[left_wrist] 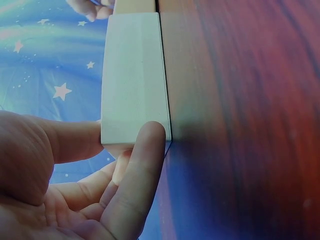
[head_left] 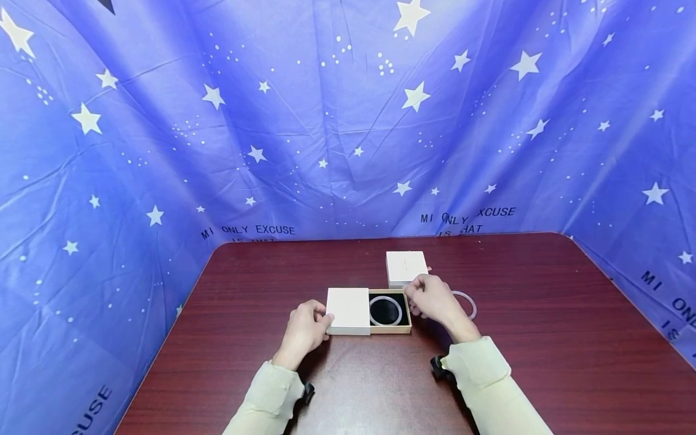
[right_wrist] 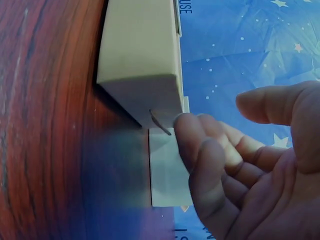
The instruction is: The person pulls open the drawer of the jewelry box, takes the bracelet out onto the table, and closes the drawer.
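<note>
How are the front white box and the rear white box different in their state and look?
The front box is slid open, its black-lined tray showing a pale ring; the rear box looks closed.
The front box sits nearer the person; the rear box sits farther away.
The front box's top looks plain, while the rear box's top bears a faint mark.
Both have white tops and lie flat on the table.

Head view: we are seeing bright, fairly even light, with pale glare spreading across the near tabletop (head_left: 380, 386) and soft shadows falling beside the sleeves (head_left: 269, 389). The starry curtain (head_left: 304, 133) is looking stretched towards the edges. Wrist views: we are getting dimmer, hazier pictures, bluish patches blurring the wood grain, shadow darkening beside the white box (left_wrist: 135, 75).
</note>
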{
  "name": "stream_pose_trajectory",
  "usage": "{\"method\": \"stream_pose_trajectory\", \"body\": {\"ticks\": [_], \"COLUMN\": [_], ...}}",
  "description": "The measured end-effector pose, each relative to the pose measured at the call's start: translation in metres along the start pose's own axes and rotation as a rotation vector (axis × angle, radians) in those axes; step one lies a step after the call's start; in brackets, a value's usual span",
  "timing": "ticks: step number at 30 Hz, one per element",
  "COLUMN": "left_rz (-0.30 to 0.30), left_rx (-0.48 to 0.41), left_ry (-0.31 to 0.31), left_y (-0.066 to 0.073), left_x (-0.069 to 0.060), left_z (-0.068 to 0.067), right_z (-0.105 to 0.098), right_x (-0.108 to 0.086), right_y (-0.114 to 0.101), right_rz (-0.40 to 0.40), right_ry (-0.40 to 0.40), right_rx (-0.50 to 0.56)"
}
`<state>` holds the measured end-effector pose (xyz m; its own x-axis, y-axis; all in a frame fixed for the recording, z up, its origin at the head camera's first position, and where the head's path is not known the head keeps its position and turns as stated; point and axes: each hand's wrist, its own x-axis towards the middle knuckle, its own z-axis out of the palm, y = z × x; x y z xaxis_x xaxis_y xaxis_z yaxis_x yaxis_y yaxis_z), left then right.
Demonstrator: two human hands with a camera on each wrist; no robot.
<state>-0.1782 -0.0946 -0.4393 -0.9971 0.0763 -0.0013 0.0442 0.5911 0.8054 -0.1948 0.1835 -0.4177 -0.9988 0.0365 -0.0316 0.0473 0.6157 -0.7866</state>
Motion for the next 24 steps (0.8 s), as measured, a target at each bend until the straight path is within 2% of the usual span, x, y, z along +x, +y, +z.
{"method": "stream_pose_trajectory", "body": {"ticks": [7, 13, 20, 24], "left_rz": [-0.001, -0.002, 0.001, 0.003], "left_rx": [0.0, 0.002, -0.013, -0.008], "left_ry": [0.0, -0.003, -0.009, -0.011], "left_y": [0.0, -0.001, -0.001, -0.001], "left_x": [0.0, 0.0, 0.001, 0.001], "left_z": [0.0, 0.0, -0.001, -0.001], "right_z": [0.003, 0.005, 0.01, 0.016], "right_x": [-0.002, -0.004, -0.007, -0.01], "right_y": [-0.006, -0.01, -0.015, -0.018], "right_rz": [-0.133, -0.24, -0.302, -0.31], "right_ry": [0.035, 0.007, -0.052, -0.062], "right_rx": [-0.041, -0.102, -0.14, -0.21]}}
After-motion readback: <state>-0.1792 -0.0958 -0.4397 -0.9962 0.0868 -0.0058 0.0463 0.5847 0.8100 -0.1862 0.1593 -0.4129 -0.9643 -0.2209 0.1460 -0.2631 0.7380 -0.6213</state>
